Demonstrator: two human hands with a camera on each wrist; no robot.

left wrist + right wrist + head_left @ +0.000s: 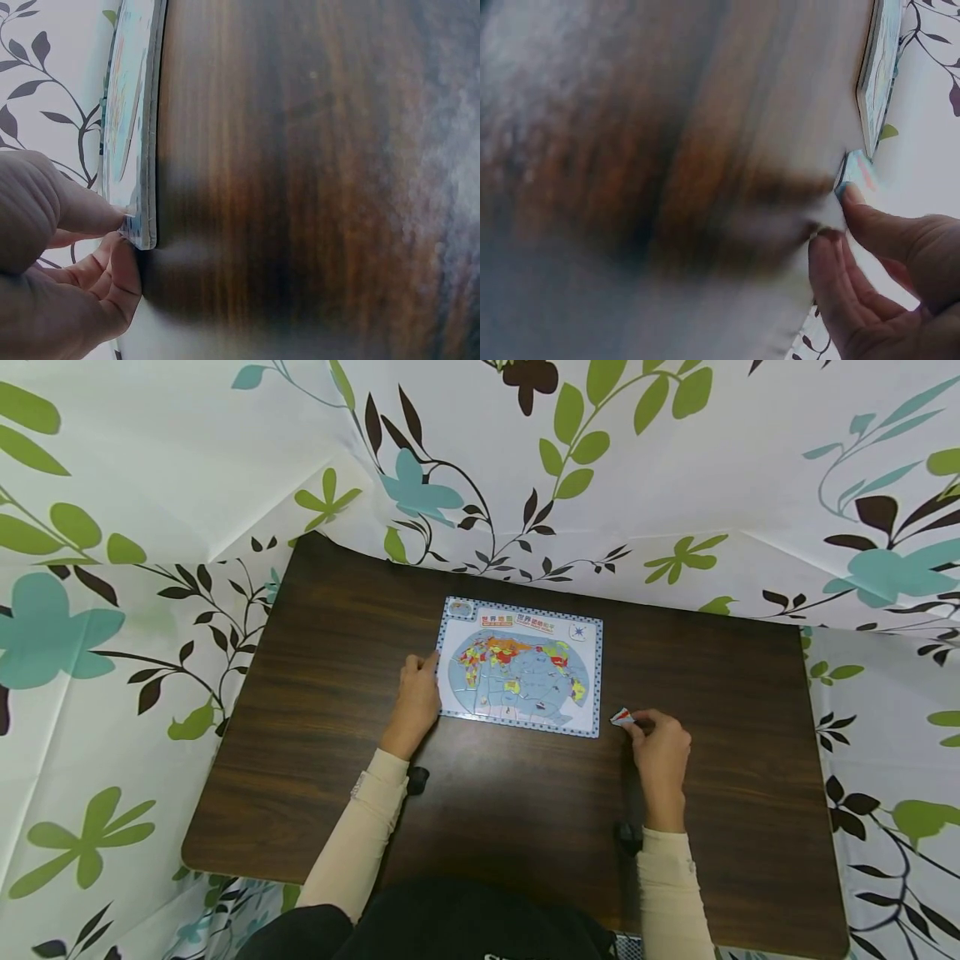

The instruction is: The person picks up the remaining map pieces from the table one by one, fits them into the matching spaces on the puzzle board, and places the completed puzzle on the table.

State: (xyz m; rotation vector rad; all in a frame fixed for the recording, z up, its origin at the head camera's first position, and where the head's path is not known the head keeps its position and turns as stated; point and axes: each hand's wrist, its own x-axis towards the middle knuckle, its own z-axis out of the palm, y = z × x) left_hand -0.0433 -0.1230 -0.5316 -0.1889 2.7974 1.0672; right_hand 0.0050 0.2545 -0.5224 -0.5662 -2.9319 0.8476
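Note:
A world map jigsaw puzzle (pixel 585 722) with a blue patterned border lies flat on the dark wooden table. My left hand (pixel 416 702) holds its left edge; in the left wrist view the thumb (pixel 94 210) rests on the corner and the fingers curl beside it. To the right of the board, my right hand (pixel 662 756) pinches a small puzzle piece (pixel 622 717) with red and pale blue on it. The right wrist view shows this piece (pixel 861 171) between thumb and fingers, apart from the board's edge (pixel 868 97).
The brown wood-grain table (pixel 525 827) extends around the board on every side. A white cloth (pixel 480 452) with green, blue and brown leaf prints hangs behind the table and at its sides. The person's dark clothing (pixel 450 918) is at the front edge.

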